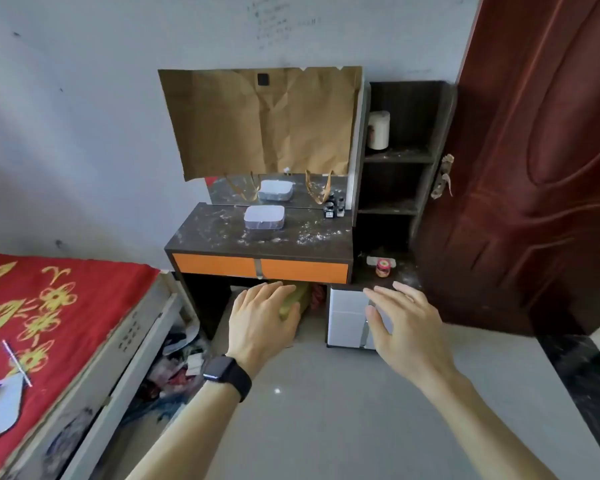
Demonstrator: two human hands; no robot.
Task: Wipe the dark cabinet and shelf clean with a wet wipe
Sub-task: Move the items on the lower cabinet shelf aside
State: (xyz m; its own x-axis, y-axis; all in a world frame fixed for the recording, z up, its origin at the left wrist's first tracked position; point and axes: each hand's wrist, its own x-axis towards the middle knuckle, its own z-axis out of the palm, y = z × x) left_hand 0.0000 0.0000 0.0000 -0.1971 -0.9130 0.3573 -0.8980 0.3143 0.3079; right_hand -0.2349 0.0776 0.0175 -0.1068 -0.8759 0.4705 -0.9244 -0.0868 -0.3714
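Note:
The dark cabinet top (222, 233) is strewn with white dust and carries a white lidded box (264, 217) and small dark bottles (334, 207). Right of it stands the dark shelf unit (400, 155), also dusty, with a white jar (379, 129) on its upper shelf and a small red-lidded jar (382, 268) on the low ledge. My left hand (262, 318), with a black watch on the wrist, hovers open in front of the cabinet's knee space. My right hand (404, 322) is spread open in front of the white drawer unit (347, 318). Neither hand holds anything. No wet wipe is visible.
Brown paper (264, 119) covers the mirror above the cabinet. Orange drawers (260, 268) front the cabinet. A bed with a red cover (42, 317) stands at left, clutter beneath it. A dark red door (541, 161) stands at right. Grey floor (326, 410) lies below my arms.

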